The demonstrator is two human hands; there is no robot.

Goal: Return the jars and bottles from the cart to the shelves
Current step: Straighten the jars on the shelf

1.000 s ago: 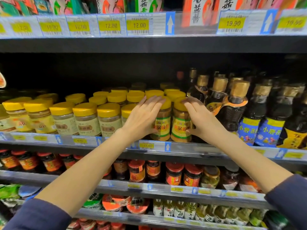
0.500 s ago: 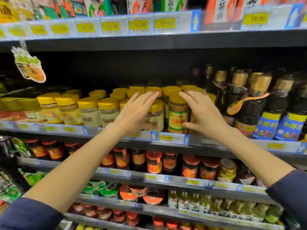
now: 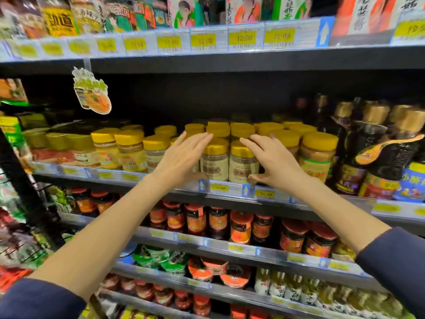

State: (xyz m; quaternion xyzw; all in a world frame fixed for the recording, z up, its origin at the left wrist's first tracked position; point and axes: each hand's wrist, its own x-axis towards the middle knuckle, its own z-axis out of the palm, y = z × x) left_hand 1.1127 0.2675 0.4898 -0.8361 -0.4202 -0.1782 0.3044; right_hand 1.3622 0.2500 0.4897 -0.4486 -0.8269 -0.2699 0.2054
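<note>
On the middle shelf [image 3: 230, 192], two yellow-lidded jars [image 3: 215, 161] stand upright at the front edge. Left hand [image 3: 181, 157] and right hand [image 3: 273, 160] flank them, each grip spread, fingers extended over the lids.

Stood side by side at the front edge of the middle shelf [image 3: 230, 192]: two jars [image 3: 215, 161], more jars [image 3: 128, 149] in rows to the left and behind. Flanked by the left hand [image 3: 181, 157] on the left and the right hand [image 3: 273, 160] on the right. Ranged at far right on the same shelf: bottles [image 3: 372, 153]. Packed on the shelf below: lidded jars [image 3: 241, 229].
</note>
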